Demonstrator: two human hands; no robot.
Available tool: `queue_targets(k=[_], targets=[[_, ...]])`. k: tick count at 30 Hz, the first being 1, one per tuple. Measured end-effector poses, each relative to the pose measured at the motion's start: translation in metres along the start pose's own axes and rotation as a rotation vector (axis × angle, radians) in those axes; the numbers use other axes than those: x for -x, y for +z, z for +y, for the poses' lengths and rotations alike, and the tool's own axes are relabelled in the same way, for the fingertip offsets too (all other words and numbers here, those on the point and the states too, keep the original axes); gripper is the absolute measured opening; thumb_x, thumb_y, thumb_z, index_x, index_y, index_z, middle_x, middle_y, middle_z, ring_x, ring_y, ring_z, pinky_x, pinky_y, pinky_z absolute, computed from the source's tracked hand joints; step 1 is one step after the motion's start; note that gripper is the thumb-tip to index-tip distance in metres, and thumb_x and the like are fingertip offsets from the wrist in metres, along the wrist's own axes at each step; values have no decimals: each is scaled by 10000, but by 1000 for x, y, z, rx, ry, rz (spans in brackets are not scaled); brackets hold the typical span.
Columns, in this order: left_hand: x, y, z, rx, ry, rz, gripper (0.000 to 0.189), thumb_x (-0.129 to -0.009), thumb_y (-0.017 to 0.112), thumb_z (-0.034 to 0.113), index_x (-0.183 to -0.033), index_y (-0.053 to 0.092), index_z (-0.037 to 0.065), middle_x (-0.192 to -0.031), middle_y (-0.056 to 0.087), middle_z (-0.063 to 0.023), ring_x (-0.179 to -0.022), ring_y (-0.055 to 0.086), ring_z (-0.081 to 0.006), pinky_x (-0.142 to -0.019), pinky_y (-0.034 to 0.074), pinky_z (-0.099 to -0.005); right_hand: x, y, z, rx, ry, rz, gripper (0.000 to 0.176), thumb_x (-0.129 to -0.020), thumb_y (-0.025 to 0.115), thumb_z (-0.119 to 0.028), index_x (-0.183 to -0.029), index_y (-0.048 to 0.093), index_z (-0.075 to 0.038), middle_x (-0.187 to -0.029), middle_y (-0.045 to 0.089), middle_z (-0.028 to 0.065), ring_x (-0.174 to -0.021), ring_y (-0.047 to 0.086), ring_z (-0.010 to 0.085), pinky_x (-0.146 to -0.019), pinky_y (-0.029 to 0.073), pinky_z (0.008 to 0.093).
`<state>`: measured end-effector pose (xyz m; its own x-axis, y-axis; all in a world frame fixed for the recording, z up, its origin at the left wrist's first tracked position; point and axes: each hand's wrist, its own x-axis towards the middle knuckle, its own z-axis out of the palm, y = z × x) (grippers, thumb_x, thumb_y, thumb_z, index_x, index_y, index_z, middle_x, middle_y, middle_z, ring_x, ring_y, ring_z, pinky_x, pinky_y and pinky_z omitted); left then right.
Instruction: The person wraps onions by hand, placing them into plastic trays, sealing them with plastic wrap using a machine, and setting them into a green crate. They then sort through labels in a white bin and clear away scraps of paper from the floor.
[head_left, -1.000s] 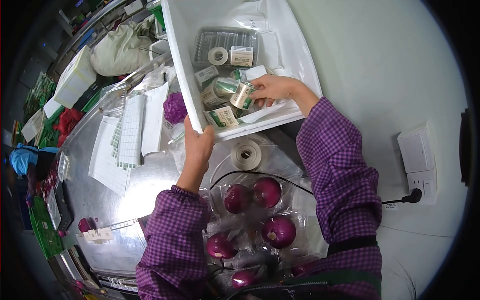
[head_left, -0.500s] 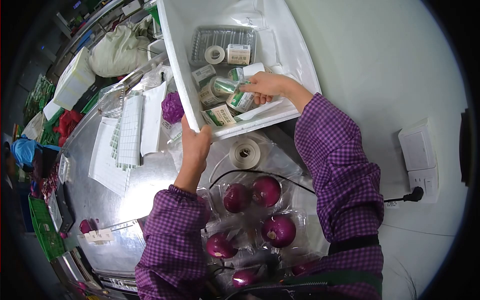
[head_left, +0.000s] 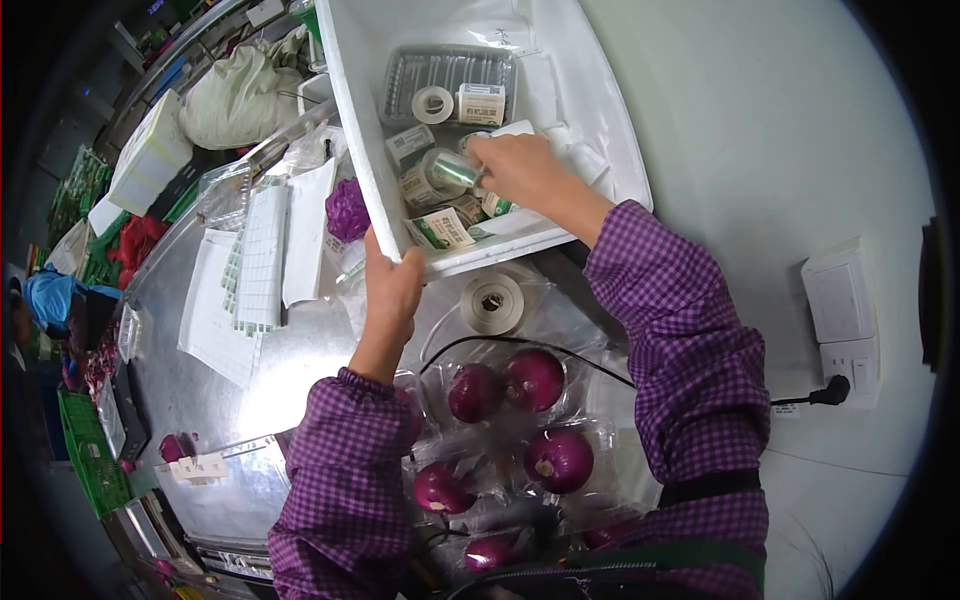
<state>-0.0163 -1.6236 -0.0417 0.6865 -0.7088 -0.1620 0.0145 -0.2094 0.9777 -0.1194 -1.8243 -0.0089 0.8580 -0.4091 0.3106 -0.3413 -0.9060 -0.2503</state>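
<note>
A white foam box (head_left: 603, 105) is tilted towards me, with several label rolls inside. My left hand (head_left: 392, 290) is closed round its near left corner, thumb up against the wall. My right hand (head_left: 522, 170) reaches into the box, its fingers curled down among the rolls and their tips mostly hidden. Right beside those fingers lies a roll with a shiny green strip (head_left: 455, 170). Nearer the front wall is a printed label (head_left: 441, 229). Farther back, a clear plastic tray (head_left: 432, 66) carries a small white roll (head_left: 433, 105) and a printed label roll (head_left: 481, 104).
Below the box, a white roll (head_left: 492, 304) lies on clear plastic, and red onions (head_left: 558, 460) sit in clear packs. A black cable (head_left: 505, 341) crosses there. Label sheets (head_left: 262, 255) and a purple net bundle (head_left: 347, 210) lie left. A wall socket (head_left: 848, 366) is at right.
My right hand has turned over and shifted slightly, now covering rolls that showed before. The box has moved a little to the right; my left hand keeps its hold.
</note>
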Motion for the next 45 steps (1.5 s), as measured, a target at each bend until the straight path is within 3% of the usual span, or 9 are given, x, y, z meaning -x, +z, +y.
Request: queue_targets(k=[1, 3, 6, 10, 18, 26, 28, 37, 45], targets=[[0, -1, 0, -1, 2, 6, 520, -791, 451, 60, -1294, 321, 38, -1134, 503, -143, -914, 561, -217, -710, 514, -353, -1, -1, -1, -2, -1, 1, 231, -723, 716, -279, -834, 643, -90, -676, 633, 96, -710, 627, 276, -644, 471, 397], [-1, -1, 1, -1, 2, 3, 526, -790, 450, 63, -1298, 317, 38, -1139, 499, -145, -918, 560, -219, -714, 513, -356, -3, -2, -2, -87, -96, -366, 235, -724, 708, -299, -769, 665, -73, -730, 655, 113, -716, 631, 296, -624, 477, 407], [-2, -1, 3, 3, -8, -9, 535, -788, 448, 72, -1304, 310, 40, -1148, 493, -148, -926, 559, -223, -724, 513, -362, -8, -6, -5, -69, 13, -469, 229, -747, 677, -307, -807, 692, -86, -757, 664, 121, -725, 629, 303, -639, 475, 413], [-3, 0, 6, 33, -25, -14, 540, -787, 445, 85, -1307, 304, 41, -1149, 492, -146, -933, 560, -226, -739, 511, -366, -11, 10, -6, -181, -151, -425, 224, -746, 646, -282, -797, 685, -67, -760, 657, 127, -717, 622, 309, -634, 472, 411], [3, 2, 9, 36, -43, -16, 541, -791, 455, 84, -1307, 297, 43, -1141, 493, -139, -927, 561, -219, -734, 513, -364, -22, 21, -40, 302, -116, -602, 246, -714, 658, -249, -861, 697, -55, -899, 677, 136, -854, 655, 287, -730, 512, 385], [5, 4, 4, 120, -49, 33, 555, -758, 487, 60, -1290, 337, 7, -1074, 513, -130, -897, 514, -178, -755, 446, -293, -21, 23, -35, 258, -26, -555, 206, -707, 665, -186, -868, 695, -60, -916, 681, 116, -863, 661, 258, -715, 519, 360], [3, 1, -1, 60, 29, -27, 526, -801, 452, 79, -1303, 298, 43, -1131, 495, -135, -918, 559, -209, -731, 519, -355, -23, 28, -38, 233, 28, -542, 211, -703, 670, -183, -876, 696, -64, -923, 682, 110, -870, 662, 252, -715, 520, 357], [8, 3, -11, 30, 51, -7, 501, -814, 457, 78, -1290, 302, 61, -1123, 501, -124, -907, 562, -203, -693, 517, -324, -17, 45, -41, 356, -10, -468, 165, -798, 577, -141, -887, 708, -96, -919, 688, 90, -877, 664, 245, -700, 526, 340], [8, 6, 7, 91, -58, 18, 567, -772, 493, 48, -1309, 310, 17, -1090, 513, -127, -882, 529, -171, -718, 458, -288, -24, 21, 0, 44, 85, -441, 273, -691, 637, -146, -935, 671, -27, -909, 649, 185, -866, 630, 332, -748, 504, 411]])
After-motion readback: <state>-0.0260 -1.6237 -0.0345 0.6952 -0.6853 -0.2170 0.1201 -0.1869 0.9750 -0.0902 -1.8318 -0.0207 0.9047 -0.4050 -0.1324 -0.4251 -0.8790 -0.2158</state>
